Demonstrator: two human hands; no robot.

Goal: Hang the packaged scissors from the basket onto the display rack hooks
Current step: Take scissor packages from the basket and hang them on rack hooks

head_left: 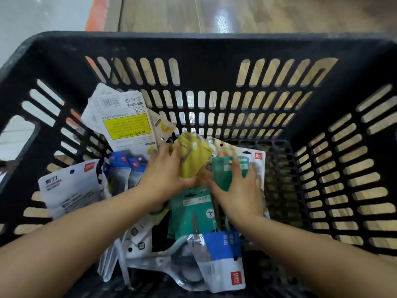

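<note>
Both my hands are down in the black slotted basket (214, 46), sorting the packs. No display rack or hooks in view; the basket stands on a wood-look floor (268, 14).

Left hand (165, 173): grip curled round the lower left edge of the yellow pack (194, 157), thumb underneath, fingers over the top. The pack is tilted and partly lifted off the pile.

Right hand (238, 190): fingers spread fairly flat on a green pack (227, 168). I cannot tell whether the thumb has hooked under it; reads as pressing, not gripping.

Remaining stock: second green pack (189, 211) just below my hands, blue-and-clear pack (217, 252) nearest me, white pack with a yellow warning label (124, 121) leaning on the far left wall, grey-white pouch (71, 188) at left, small blue packs (126, 168) between them. Task judged at an early stage: most packs not yet hung.

Risks:
- Packs overlap. Lifting the yellow one may drag the neighbour touching it, or spill the pile.
- The film looks slick; an edge-only hold could slip.
- Hang holes face mixed directions; a pack may need turning before it meets a hook.
- Corners could snag in the wall slots.
</note>
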